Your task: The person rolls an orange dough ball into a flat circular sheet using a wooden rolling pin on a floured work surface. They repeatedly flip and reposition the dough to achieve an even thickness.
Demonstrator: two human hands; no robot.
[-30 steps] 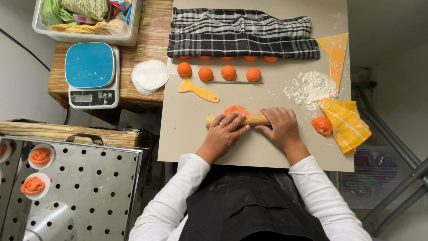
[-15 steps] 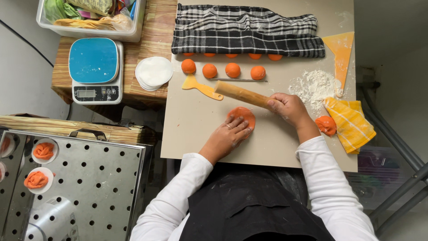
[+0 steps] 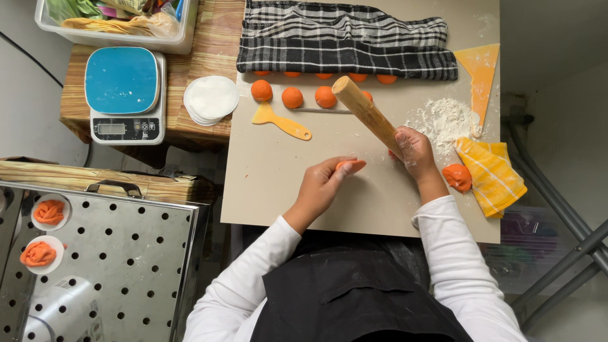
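My right hand [image 3: 415,150] grips one end of a wooden rolling pin [image 3: 364,113], which points up and away to the left above the beige board [image 3: 278,183]. My left hand [image 3: 323,183] pinches a flattened piece of orange dough [image 3: 350,165] and holds it just above the board's middle. A row of orange dough balls [image 3: 292,97] lies further back, in front of a black-and-white checked cloth [image 3: 345,38]. Another orange dough lump [image 3: 456,177] sits by my right wrist.
A yellow scraper [image 3: 282,121], a flour pile [image 3: 443,119], an orange wedge-shaped scraper [image 3: 479,73] and a yellow striped cloth [image 3: 491,174] lie on the board. To the left stand a blue-topped scale [image 3: 122,92], white paper rounds [image 3: 211,99] and a perforated metal tray [image 3: 107,253] with shaped orange dough pieces [image 3: 49,212].
The rolling pin went from lying flat on the dough under both hands to being lifted by my right hand alone. My left hand picked the flattened dough up off the board.
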